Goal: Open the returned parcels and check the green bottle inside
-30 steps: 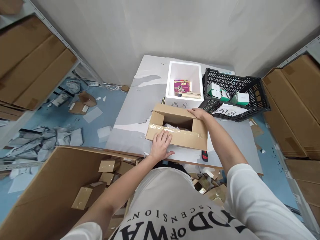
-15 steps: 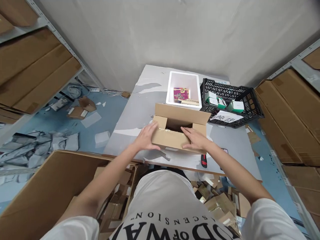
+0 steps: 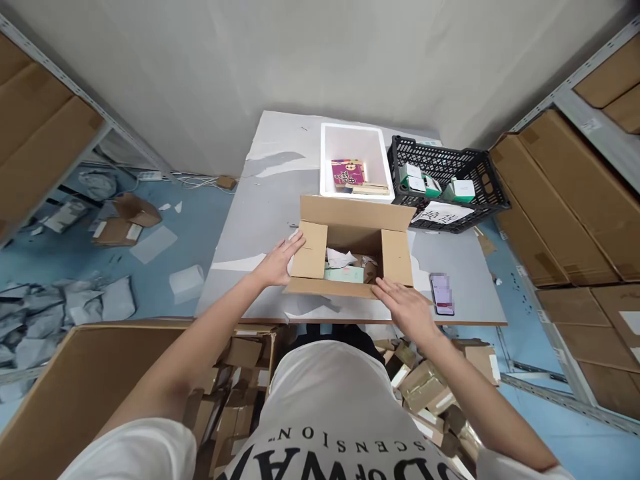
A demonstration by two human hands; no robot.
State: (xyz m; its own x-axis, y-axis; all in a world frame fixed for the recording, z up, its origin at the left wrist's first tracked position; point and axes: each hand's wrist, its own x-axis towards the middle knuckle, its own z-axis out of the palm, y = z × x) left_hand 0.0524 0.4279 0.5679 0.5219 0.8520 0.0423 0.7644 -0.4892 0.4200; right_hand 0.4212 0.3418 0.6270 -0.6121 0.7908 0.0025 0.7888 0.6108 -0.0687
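Open brown cardboard box [image 3: 357,239], long axis left-right, between both hands.
Left hand [image 3: 277,262], fingers unclenched, touching left side; right hand [image 3: 407,309] over near flap [image 3: 330,287], grip I cannot tell.

Against the back of the table [image 3: 260,213] stands a white foam box [image 3: 353,143] with a purple-covered book [image 3: 345,173] inside; just beside it, a black plastic crate [image 3: 485,217] holds small green-and-white boxes [image 3: 460,190] and carries a handwritten sheet [image 3: 444,213] on its front; a phone [image 3: 443,293] lies face up toward the table's right front; over on the blue floor [image 3: 205,217], I see loose paper [image 3: 154,245], a small brown carton [image 3: 117,232] and heaped grey bags [image 3: 117,300]; large cartons [image 3: 565,220] fill the shelves [image 3: 593,123].
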